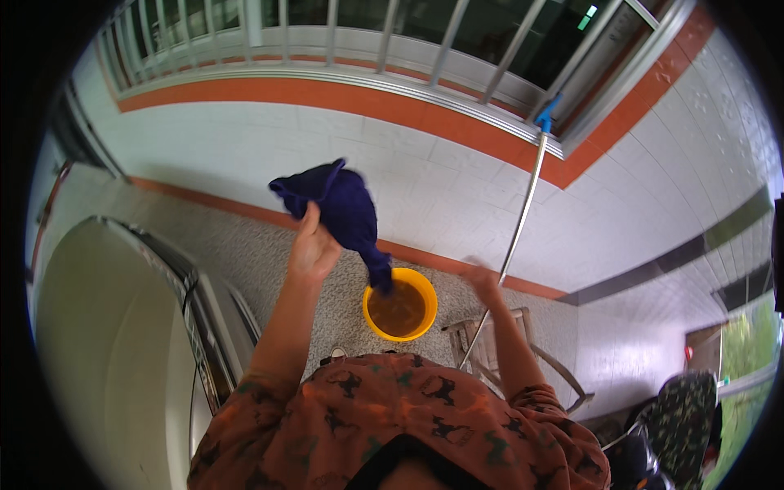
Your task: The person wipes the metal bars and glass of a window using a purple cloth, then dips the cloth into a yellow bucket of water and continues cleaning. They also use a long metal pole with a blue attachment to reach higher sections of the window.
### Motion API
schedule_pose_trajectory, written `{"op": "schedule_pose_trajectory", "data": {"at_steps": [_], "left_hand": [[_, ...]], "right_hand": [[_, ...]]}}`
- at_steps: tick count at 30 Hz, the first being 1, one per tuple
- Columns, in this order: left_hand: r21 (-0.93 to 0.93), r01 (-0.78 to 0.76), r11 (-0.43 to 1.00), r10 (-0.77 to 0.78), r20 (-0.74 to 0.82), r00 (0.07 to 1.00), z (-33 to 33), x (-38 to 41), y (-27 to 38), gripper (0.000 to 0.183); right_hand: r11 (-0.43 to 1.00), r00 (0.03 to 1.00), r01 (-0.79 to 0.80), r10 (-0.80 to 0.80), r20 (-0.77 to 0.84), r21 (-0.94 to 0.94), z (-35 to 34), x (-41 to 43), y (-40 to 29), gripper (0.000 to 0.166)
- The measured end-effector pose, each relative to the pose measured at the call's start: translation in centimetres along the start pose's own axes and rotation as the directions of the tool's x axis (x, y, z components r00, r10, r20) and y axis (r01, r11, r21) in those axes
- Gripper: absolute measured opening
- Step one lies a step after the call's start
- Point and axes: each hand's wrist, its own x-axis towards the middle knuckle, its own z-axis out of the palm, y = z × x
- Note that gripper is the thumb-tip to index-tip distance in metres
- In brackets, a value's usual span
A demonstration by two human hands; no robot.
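Observation:
A dark purple cloth (346, 205) hangs from my left hand (313, 248), the thumb pressed on its near side. Its lower end trails over the rim of a yellow bucket (430, 304) holding murky brown water (395, 311). To the right of the bucket my right hand (481, 282) is raised and blurred, with no cloth in it. Beside that hand runs a long metal pole (523, 208) with a blue head (545, 116), leaning against the window sill. Whether the hand touches the pole is hard to tell.
Ahead is a white tiled wall (404, 159) below a barred window (380, 37). A wooden chair (487, 346) stands at the right, partly behind my forearm. A vehicle (122, 343) fills the left side. A camouflage-patterned item (683, 416) is at the lower right.

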Motion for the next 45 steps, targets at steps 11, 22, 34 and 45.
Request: {"op": "schedule_pose_trajectory", "data": {"at_steps": [11, 22, 34, 45], "left_hand": [[0.971, -0.212, -0.107, 0.391, 0.237, 0.889, 11.4, -3.9, 1.6, 0.03], [0.73, -0.248, 0.637, 0.34, 0.023, 0.94, 17.3, -4.9, 2.8, 0.035], [0.531, -0.162, 0.832, 0.022, 0.259, 0.966, 19.0, -4.3, -10.7, 0.048], [-0.022, 0.653, 0.757, -0.555, -0.548, 0.626, 7.7, -9.9, -22.5, 0.036]], "right_hand": [[0.956, 0.956, -0.293, 0.294, -0.021, 0.027, -8.4, 10.8, 2.0, 0.054], [0.807, 0.922, -0.098, 0.294, -0.252, 0.582, -8.4, 0.9, -3.1, 0.028], [0.76, 0.978, 0.04, -0.163, 0.131, 0.649, -11.5, -10.3, -24.3, 0.034], [0.888, 0.983, 0.062, -0.134, 0.126, 0.455, -12.8, -12.1, -25.2, 0.032]]}}
